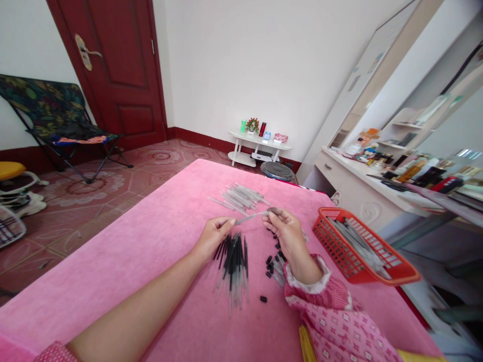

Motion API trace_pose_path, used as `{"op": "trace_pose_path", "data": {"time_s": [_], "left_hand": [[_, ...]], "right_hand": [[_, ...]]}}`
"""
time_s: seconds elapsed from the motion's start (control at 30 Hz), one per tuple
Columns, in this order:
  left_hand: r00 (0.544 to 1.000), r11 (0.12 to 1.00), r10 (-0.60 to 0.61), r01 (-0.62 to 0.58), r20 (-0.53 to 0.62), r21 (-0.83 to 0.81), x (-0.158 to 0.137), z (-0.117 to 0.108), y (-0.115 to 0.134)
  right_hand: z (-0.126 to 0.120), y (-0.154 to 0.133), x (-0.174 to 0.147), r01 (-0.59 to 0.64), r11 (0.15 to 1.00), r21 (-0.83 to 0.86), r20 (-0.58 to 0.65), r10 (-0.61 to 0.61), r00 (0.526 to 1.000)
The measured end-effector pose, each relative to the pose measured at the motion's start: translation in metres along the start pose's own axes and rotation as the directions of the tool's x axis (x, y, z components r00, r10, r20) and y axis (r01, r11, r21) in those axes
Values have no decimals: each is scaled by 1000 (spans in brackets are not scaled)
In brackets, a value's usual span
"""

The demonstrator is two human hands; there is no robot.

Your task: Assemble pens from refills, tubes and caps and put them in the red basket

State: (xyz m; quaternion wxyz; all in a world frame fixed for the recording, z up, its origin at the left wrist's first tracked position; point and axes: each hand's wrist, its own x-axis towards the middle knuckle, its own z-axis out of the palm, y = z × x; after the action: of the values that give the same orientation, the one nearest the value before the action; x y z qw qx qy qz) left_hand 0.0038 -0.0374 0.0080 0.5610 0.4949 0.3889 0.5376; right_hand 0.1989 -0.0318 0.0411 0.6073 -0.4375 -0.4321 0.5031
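Observation:
My left hand [216, 235] and my right hand [286, 232] are raised over the table, each pinching one end of a thin translucent grey tube [251, 217]. The tube spans the gap between them and looks slightly bent. Just below my left hand lies a fanned pile of slim black sticks with clear ends, which look like pen refills [236, 261]. Small black caps [269, 266] are scattered beside and partly under my right hand, with one loose cap [263, 299] nearer me. Beyond both hands rests a pile of whitish translucent tubes [243, 196].
An orange plastic basket [354, 274] holding more translucent tubes stands at the right edge of the pink-covered table [151, 251]. A dressing table [358, 176] crowded with bottles is to the right. A folding chair [56, 110] and a yellow stool [11, 171] are at left.

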Motion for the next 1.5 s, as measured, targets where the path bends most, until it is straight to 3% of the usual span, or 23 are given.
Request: {"op": "trace_pose_path", "data": {"time_s": [0.2, 0.37, 0.43, 0.57, 0.73, 0.87, 1.0, 1.1, 1.2, 1.37, 1.5], "left_hand": [[993, 999, -35, 38, 110, -31, 0, -1, -3], [957, 982, -162, 181, 242, -59, -2, -3, -1], [949, 982, -172, 185, 265, -28, -2, -4, 0], [979, 995, -33, 13, 201, 100, -2, -4, 1], [976, 947, 151, -189, 160, 261, -7, -1, 5], [943, 869, 274, -328, 191, 372, -12, -3, 8], [885, 712, 382, -466, 267, 525, -14, -8, 6], [863, 653, 433, -500, 260, 569, -14, -8, 0], [860, 674, 460, -501, 222, 543, -12, -3, -3], [890, 753, 403, -456, 215, 475, -8, 0, 2], [889, 756, 395, -458, 232, 468, -6, -5, 6]], "right_hand": [[5, -1, -3, 42, 990, -133, 115, -26, 993], [8, -6, -3, 203, 926, -318, 211, -139, 968], [8, -9, -3, 247, 889, -386, 239, -163, 957], [8, -13, -7, 202, 897, -393, 248, -108, 963], [8, -13, -11, 116, 946, -301, 223, -48, 974], [8, -9, -12, 6, 963, -268, 201, 50, 978], [10, -6, -14, -115, 976, -186, 186, 151, 971], [13, -7, -14, -165, 982, -93, 192, 180, 965], [16, -10, -15, -124, 990, -71, 200, 136, 970], [21, -15, -18, -92, 975, -202, 225, 138, 964], [15, -33, -19, -98, 934, -343, 196, 173, 965]]}}
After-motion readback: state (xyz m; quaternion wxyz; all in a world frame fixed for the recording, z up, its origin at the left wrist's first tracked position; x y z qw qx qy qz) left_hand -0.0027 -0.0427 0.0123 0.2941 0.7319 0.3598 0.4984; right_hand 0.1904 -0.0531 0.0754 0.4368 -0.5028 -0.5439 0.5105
